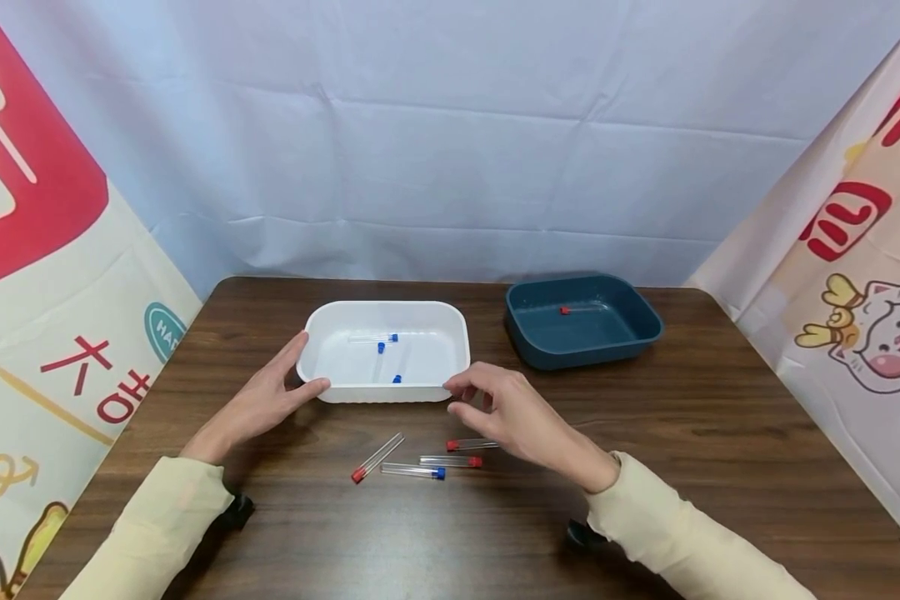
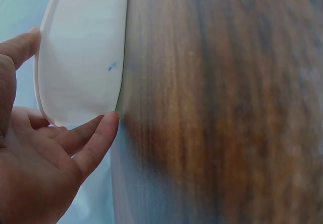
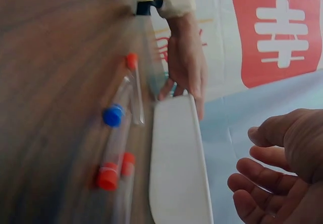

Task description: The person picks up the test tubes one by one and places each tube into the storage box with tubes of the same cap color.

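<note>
My left hand [image 1: 264,400] rests against the left front corner of a white plastic basin [image 1: 390,393], its fingers and thumb spread and fairly straight. At the right front corner hovers my right hand [image 1: 512,410], fingers loosely bent and holding nothing; whether a fingertip touches the rim I cannot tell. Inside the basin lie three clear test tubes with blue caps [image 1: 395,338]. In front, on the table, are a blue-capped test tube [image 1: 414,472] and three red-capped ones: one slanted test tube [image 1: 378,457], one level test tube [image 1: 450,461], and one test tube [image 1: 465,445] partly behind the right hand.
A dark blue basin [image 1: 592,360] stands at the back right with a red-capped test tube [image 1: 566,310] in it. The wooden table [image 1: 330,533] ends at a white cloth backdrop [image 1: 450,167]. Printed cloths hang at both sides.
</note>
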The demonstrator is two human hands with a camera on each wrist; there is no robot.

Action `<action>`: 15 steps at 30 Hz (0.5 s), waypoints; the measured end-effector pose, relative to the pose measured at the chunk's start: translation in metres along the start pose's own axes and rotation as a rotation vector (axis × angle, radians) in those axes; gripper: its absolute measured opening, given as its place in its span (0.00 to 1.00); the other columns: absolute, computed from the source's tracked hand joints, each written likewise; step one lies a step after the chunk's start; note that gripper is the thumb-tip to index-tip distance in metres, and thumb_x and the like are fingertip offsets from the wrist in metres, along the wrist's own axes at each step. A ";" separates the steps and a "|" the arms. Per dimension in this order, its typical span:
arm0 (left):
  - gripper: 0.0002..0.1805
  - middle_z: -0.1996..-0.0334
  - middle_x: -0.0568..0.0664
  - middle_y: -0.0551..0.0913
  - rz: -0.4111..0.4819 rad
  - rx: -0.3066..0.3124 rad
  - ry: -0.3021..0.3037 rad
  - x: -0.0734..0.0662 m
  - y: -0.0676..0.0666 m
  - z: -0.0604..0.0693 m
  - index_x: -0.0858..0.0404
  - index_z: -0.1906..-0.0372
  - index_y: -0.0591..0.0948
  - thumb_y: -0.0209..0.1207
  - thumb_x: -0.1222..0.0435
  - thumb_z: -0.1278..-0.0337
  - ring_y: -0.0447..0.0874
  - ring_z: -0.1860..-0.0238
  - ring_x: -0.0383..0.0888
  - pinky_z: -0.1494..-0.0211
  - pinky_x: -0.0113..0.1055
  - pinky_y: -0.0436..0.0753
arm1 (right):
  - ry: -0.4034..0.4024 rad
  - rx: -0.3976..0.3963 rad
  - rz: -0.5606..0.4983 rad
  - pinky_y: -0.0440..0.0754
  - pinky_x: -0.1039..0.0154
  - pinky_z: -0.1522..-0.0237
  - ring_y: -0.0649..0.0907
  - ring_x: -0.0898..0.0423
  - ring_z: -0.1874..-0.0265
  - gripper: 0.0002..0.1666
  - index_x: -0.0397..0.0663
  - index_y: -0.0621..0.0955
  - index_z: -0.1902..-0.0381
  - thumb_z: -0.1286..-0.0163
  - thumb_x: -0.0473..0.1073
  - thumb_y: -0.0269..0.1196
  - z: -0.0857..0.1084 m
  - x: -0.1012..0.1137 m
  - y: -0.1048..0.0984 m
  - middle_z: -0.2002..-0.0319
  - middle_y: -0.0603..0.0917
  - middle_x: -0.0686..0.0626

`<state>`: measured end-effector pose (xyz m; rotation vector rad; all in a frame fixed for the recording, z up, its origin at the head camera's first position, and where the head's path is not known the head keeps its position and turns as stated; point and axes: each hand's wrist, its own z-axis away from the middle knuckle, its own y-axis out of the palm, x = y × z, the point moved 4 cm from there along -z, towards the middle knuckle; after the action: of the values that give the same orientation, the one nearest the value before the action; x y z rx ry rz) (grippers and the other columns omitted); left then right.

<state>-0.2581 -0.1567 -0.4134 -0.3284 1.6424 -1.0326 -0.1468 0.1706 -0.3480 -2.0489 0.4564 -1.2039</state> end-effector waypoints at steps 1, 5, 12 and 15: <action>0.56 0.17 0.63 0.43 0.001 0.000 0.002 0.000 0.000 0.000 0.63 0.16 0.42 0.59 0.40 0.30 0.44 0.19 0.63 0.24 0.65 0.54 | 0.003 0.008 -0.005 0.84 0.61 0.64 0.82 0.63 0.62 0.14 0.48 0.86 0.49 0.32 0.37 0.72 0.003 0.001 0.002 0.58 0.87 0.53; 0.56 0.17 0.63 0.43 0.008 0.002 0.005 -0.001 0.000 0.001 0.63 0.16 0.42 0.59 0.40 0.30 0.44 0.19 0.63 0.24 0.65 0.54 | 0.019 0.035 -0.023 0.83 0.65 0.66 0.82 0.63 0.64 0.14 0.49 0.86 0.49 0.31 0.38 0.71 0.014 0.004 0.009 0.60 0.86 0.56; 0.56 0.17 0.63 0.42 0.009 0.003 0.005 -0.001 0.000 0.001 0.63 0.16 0.42 0.59 0.40 0.30 0.44 0.19 0.63 0.24 0.66 0.54 | 0.027 0.084 -0.040 0.83 0.65 0.66 0.81 0.65 0.65 0.12 0.46 0.87 0.51 0.31 0.37 0.71 0.029 0.007 0.026 0.62 0.85 0.58; 0.56 0.17 0.63 0.42 0.010 0.002 0.004 0.000 0.000 0.001 0.64 0.16 0.42 0.59 0.41 0.30 0.44 0.19 0.63 0.24 0.66 0.54 | 0.039 0.114 -0.045 0.83 0.66 0.66 0.80 0.66 0.66 0.10 0.45 0.87 0.52 0.31 0.37 0.71 0.033 0.006 0.035 0.64 0.84 0.59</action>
<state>-0.2572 -0.1569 -0.4137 -0.3166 1.6449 -1.0276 -0.1139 0.1562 -0.3798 -1.9511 0.3529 -1.2695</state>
